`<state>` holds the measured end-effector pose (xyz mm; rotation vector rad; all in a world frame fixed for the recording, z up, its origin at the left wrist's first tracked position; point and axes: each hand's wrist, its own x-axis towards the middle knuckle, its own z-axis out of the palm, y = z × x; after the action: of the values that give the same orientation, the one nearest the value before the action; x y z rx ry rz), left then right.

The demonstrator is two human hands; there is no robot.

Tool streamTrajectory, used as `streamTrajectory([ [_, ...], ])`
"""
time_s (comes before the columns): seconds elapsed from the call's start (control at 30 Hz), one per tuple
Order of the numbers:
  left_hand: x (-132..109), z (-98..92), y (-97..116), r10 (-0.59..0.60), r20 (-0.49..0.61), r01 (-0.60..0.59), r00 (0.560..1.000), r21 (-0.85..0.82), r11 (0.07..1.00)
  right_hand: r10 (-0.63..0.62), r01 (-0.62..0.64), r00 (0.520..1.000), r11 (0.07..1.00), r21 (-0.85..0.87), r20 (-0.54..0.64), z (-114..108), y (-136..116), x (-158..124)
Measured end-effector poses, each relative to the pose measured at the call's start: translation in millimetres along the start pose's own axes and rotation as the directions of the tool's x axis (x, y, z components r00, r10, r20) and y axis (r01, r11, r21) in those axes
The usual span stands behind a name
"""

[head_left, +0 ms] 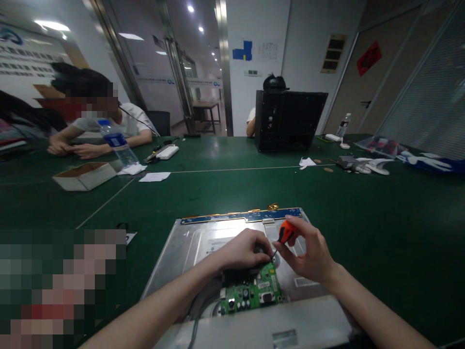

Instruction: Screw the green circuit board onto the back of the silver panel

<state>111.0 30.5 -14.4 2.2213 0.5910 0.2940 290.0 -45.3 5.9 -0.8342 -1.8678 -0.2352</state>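
Note:
A screwdriver with an orange and black handle (286, 231) is gripped in my right hand (314, 247), its shaft slanting down to the left. The tip meets the upper right corner of a green circuit board (250, 293). Close beside that tip, my left hand (247, 249) has its fingers bent and pressed together; whatever they pinch is hidden. The board lies on the silver metal back of a display panel (185, 242). A narrow blue circuit strip (232, 218) runs along the panel's far edge. A grey cable (198, 315) leads off the board's left side.
A water bottle (121, 148) and an open cardboard box (85, 177) stand at the left on the green table (225, 189). A black computer case (290, 121) is at the back. Gloves (374, 166) lie at the right. One person (105, 111) sits at the far left.

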Motion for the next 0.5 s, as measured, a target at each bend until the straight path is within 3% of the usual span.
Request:
streamTrajectory([
  [0.23, -0.4, 0.2, 3.0, -0.005, -0.001, 0.005, 1.0, -0.001, 1.0, 0.011, -0.013, 0.999, 0.999, 0.049, 0.037, -3.3, -1.9, 0.9],
  [0.5, -0.1, -1.1, 2.5, 0.008, 0.01, -0.008, 1.0, -0.005, 1.0, -0.001, 0.001, 1.0, 1.0, 0.024, 0.0, 0.1, 0.1, -1.5],
])
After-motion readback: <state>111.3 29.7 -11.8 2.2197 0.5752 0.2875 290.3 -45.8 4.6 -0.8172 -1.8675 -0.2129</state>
